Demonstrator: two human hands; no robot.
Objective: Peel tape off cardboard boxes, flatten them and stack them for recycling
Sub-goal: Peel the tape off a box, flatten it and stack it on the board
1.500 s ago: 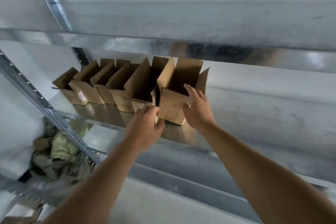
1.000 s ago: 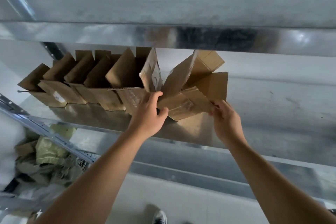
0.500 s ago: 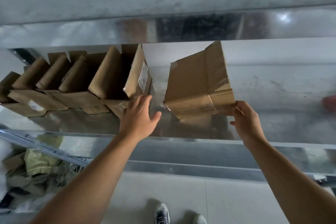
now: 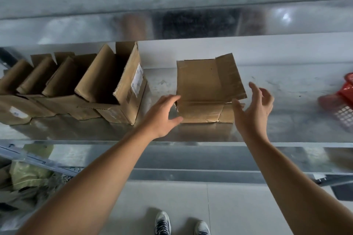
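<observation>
Flanking the lone box (image 4: 202, 86), left hand (image 4: 162, 115) and right hand (image 4: 254, 112) reach, spread (fingers loose), gripping nothing.

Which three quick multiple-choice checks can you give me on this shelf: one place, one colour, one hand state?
1. Where is the lone box relative to the row of open boxes?
A. On top of it
B. To its right, across a gap
C. On the floor

2. What colour is the basket at the shelf's right end?
A. Blue
B. Red
C. Green

3. The right hand is:
A. Open, holding nothing
B. Gripping tape
C. Out of view

Answers: 1 B, bare shelf shows between them; 2 B, its mesh is red; 3 A, its fingers are spread beside the lone box.
</observation>
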